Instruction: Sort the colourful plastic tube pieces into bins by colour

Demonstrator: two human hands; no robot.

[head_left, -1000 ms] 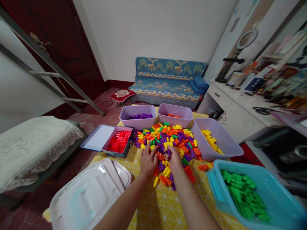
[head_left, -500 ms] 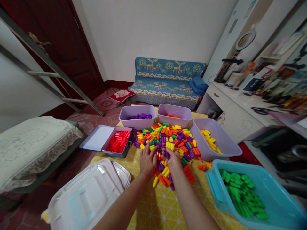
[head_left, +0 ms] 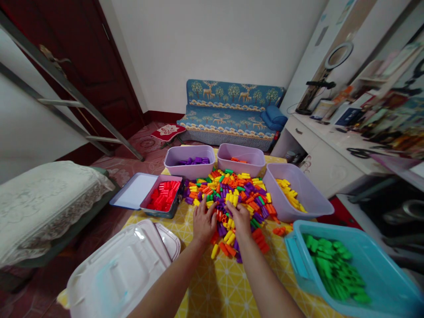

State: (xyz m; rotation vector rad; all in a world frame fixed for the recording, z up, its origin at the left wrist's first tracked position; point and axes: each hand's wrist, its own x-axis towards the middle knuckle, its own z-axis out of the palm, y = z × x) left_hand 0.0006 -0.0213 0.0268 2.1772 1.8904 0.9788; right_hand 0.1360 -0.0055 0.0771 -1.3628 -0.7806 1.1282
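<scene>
I'd call it part done on my feed: the lilac bins (head_left: pixel 190 171), tin (head_left: pixel 162 213) and turquoise bin (head_left: pixel 300 263) each show one colour, while a mixed pile (head_left: pixel 243 194) is left at lower centre. My left hand (head_left: pixel 203 224) lies there, fingers loosely spread; my right hand's (head_left: pixel 240 218) fingers narrow at a yellow piece (head_left: pixel 233 198) right of centre, long axis running up-frame, grip uncertain.

Your tablecloth (head_left: pixel 215 282) is yellow with white-lined triangles. At its near right corner you have a turquoise tub (head_left: pixel 374 247) of green pieces (head_left: pixel 338 265); toward the far edge, lilac tubs (head_left: pixel 188 171) and a mixed heap (head_left: pixel 255 194) of purple, orange, yellow and green.
</scene>
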